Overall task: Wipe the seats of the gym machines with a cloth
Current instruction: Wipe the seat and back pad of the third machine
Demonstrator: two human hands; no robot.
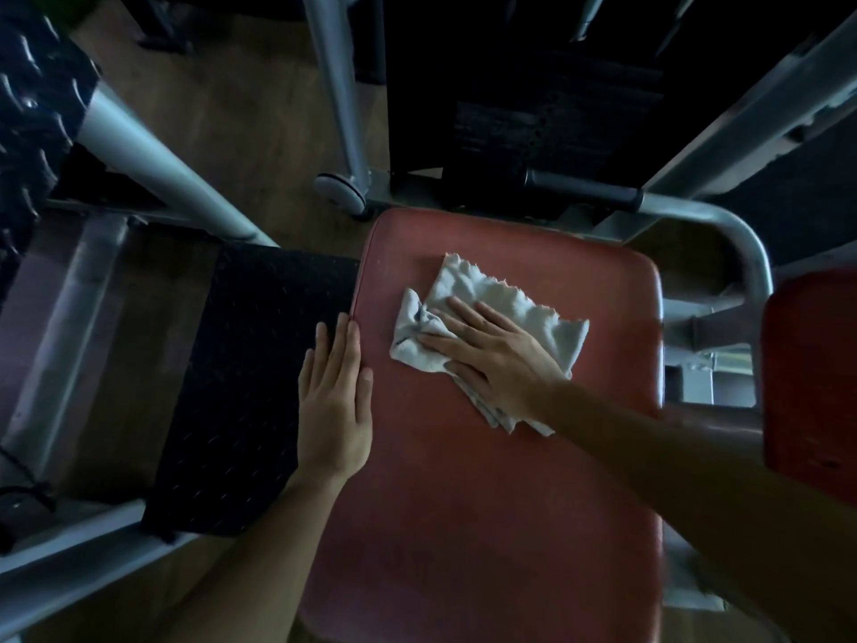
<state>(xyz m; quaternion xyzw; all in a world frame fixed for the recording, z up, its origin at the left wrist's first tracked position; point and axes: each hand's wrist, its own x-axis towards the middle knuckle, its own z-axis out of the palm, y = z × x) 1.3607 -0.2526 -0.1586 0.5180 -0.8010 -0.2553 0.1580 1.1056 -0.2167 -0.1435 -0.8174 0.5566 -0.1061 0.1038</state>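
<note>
A red padded seat [487,503] of a gym machine fills the middle of the view. A crumpled white cloth [491,290] lies on its far half. My right hand [496,355] presses flat on the cloth with straight, spread fingers. My left hand [336,401] rests flat along the seat's left edge, fingers straight and together, holding nothing.
A black textured footplate [241,387] lies left of the seat. Grey metal frame tubes [153,164] run around it, with a curved handle bar [723,225] at the far right. Another red pad [811,378] stands at the right edge. A dark weight stack [547,127] is behind.
</note>
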